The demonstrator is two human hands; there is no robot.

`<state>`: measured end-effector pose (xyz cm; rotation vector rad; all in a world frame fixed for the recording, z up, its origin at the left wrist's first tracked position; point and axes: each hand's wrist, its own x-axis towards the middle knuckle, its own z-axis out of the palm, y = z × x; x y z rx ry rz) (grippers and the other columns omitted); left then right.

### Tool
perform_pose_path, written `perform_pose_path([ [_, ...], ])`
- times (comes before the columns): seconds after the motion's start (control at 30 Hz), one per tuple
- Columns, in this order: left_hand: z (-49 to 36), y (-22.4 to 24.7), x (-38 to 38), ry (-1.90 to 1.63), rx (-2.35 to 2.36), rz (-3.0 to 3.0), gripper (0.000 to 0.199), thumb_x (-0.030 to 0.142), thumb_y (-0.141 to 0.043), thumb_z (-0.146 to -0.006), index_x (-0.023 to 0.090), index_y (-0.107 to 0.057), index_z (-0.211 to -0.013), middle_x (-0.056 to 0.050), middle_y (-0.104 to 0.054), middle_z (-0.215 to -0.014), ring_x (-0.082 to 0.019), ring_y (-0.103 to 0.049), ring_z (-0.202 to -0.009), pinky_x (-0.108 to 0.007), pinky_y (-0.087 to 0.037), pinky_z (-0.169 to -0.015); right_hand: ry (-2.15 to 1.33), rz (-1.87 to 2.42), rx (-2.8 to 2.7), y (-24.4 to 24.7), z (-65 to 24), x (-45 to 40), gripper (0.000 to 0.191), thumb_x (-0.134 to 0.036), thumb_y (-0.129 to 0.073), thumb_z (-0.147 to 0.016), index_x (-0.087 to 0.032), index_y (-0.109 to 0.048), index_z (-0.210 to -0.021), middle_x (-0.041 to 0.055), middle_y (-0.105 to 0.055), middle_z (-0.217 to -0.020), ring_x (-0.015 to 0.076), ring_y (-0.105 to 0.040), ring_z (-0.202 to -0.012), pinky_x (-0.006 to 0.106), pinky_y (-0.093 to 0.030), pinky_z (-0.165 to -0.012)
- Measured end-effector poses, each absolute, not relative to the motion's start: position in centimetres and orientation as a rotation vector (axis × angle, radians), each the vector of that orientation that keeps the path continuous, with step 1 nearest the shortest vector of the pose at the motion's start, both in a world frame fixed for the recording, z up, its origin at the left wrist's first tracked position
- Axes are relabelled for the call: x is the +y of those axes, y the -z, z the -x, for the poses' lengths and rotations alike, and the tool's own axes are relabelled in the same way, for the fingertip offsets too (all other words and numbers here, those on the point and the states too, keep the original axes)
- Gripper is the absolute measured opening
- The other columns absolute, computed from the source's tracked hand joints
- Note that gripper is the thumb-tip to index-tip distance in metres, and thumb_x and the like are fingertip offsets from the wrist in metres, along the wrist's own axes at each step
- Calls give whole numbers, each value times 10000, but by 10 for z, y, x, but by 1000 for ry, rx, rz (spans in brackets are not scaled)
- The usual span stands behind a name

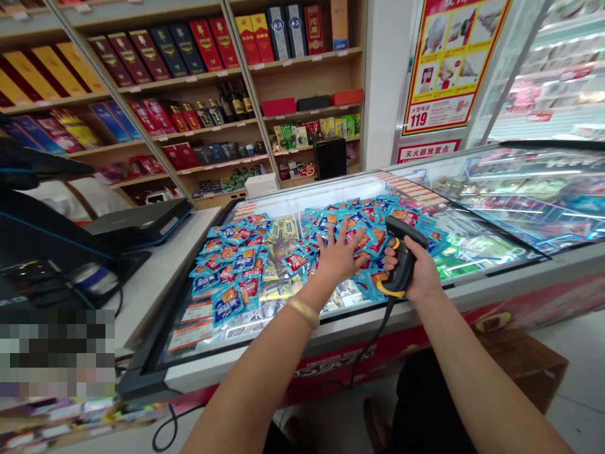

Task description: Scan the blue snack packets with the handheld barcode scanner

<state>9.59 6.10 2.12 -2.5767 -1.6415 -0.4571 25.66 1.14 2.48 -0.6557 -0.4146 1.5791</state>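
Many small blue snack packets (244,257) with red and dark blue labels lie spread over the glass top of a chest freezer (222,366). They form a smaller group on the left and a larger heap on the right. My left hand (341,252), a gold bangle on its wrist, rests with fingers spread on the right heap. In my right hand (423,271) is a black and yellow barcode scanner (401,261), gripped by its handle above the heap's right side. A cable runs down from the handle. Whether my left palm covers a packet is hidden.
A counter with a dark checkout machine (137,221) stands on the left. Behind the freezer are shelves (198,75) of boxes and bottles. A cardboard box (524,359) sits on the floor at right. The scanner cable (363,353) hangs over the freezer's front.
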Motion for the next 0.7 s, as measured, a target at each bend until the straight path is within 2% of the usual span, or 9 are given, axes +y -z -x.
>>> perform_pose_path([
  [0.17, -95, -23, 73, 393, -1679, 2582, 715, 616, -465, -851, 431, -189, -1484, -20, -161, -1597, -425, -79, -1440, -731, -118, -1069, -1553, 647, -413, -26, -251, 19, 226, -364, -694, -722, -190, -554, -755, -18, -522, -602, 83, -447, -470, 194, -442, -412],
  [0.3, -93, -27, 75, 445, -1670, 2565, 729, 620, -485, -838, 424, -206, -1483, -18, -135, -1602, -425, -53, -1443, -714, -101, -1084, -1562, 621, -437, -29, -246, 20, 205, -354, -681, -741, -189, -561, -756, -15, -527, -598, 84, -454, -475, 187, -447, -409],
  [0.43, -83, -30, 62, 526, -1655, 2497, 736, 584, -493, -853, 378, -199, -1496, -46, -133, -1601, -394, -57, -1452, -670, -95, -1113, -1560, 636, -469, -30, -241, 17, 241, -377, -702, -717, -186, -564, -767, -18, -528, -601, 84, -462, -467, 188, -451, -406],
  [0.7, -13, -26, 24, 727, -1879, 2316, 750, 447, -574, -855, 287, -218, -1496, -161, -200, -1567, -375, -160, -1442, -631, -195, -1102, -1598, 603, -504, -37, -216, 9, 251, -376, -707, -701, -183, -557, -758, -21, -533, -610, 82, -473, -469, 191, -455, -403],
])
